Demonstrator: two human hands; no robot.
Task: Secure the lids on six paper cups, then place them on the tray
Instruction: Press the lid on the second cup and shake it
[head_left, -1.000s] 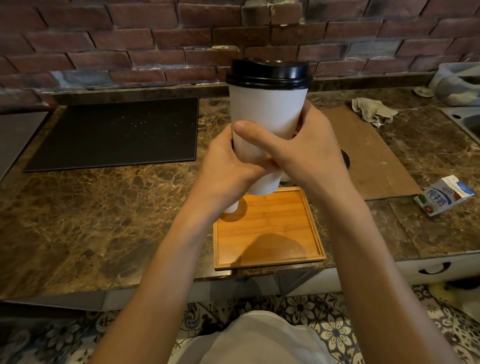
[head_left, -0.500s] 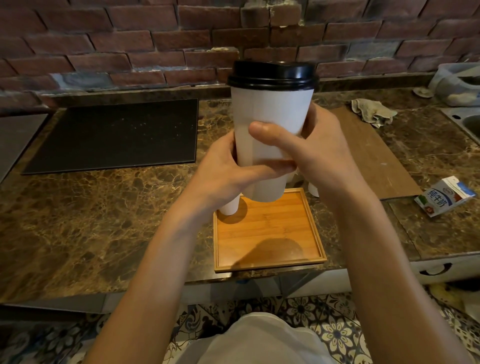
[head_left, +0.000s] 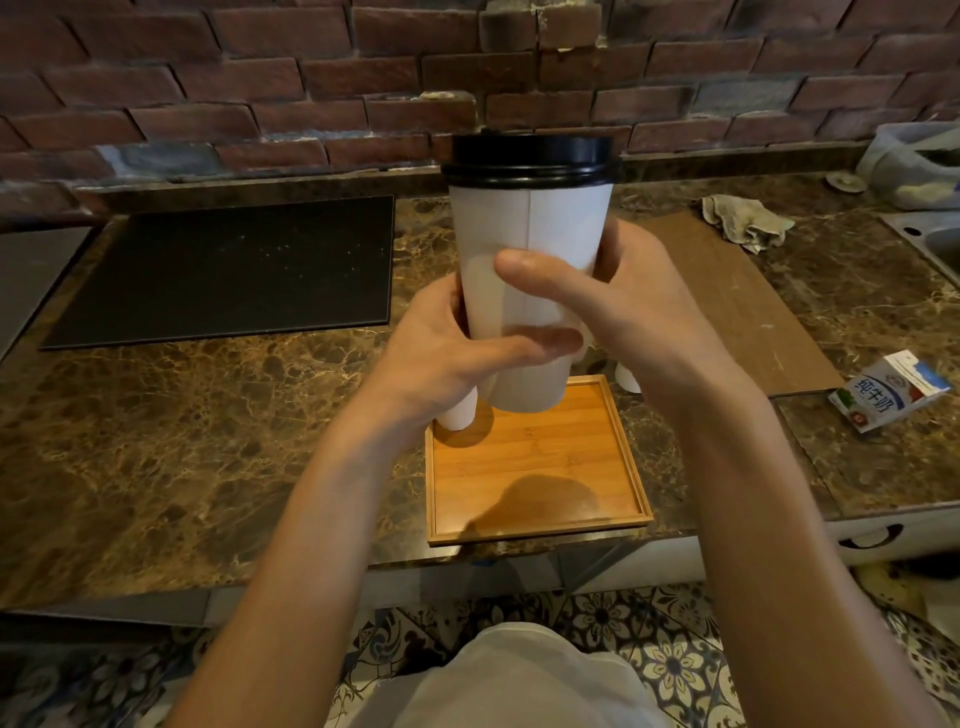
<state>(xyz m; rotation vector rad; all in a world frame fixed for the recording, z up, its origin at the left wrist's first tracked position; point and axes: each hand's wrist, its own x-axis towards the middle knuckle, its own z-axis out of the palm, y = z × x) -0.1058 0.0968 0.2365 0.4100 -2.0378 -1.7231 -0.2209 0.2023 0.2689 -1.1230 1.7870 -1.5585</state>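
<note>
Okay so from where I'm standing, this person has one tall white paper cup up in the air, upright, hanging over the far edge of the wooden tray. The black lid is on and looks level all the way round, so I'd guess this is a quick check before the cup goes down.

Both hands are wrapped round the lower half of the cup. The left hand cups it from the left with the thumb lying across the front, and the right hand comes round from the other side with its thumb crossing just above. Gripping low like that makes sense to me: it keeps fingers off the lid so nothing gets popped loose, and two hands spread the squeeze so the thin paper wall doesn't buckle.

Peeking out behind the hands are the bottoms of two more cups, one at the tray's far left corner and one just past its far right corner. I can't tell if the left one sits on the tray or beside it, or whether either has a lid.

A milk carton lies on the marble counter, well off to the right.
</note>
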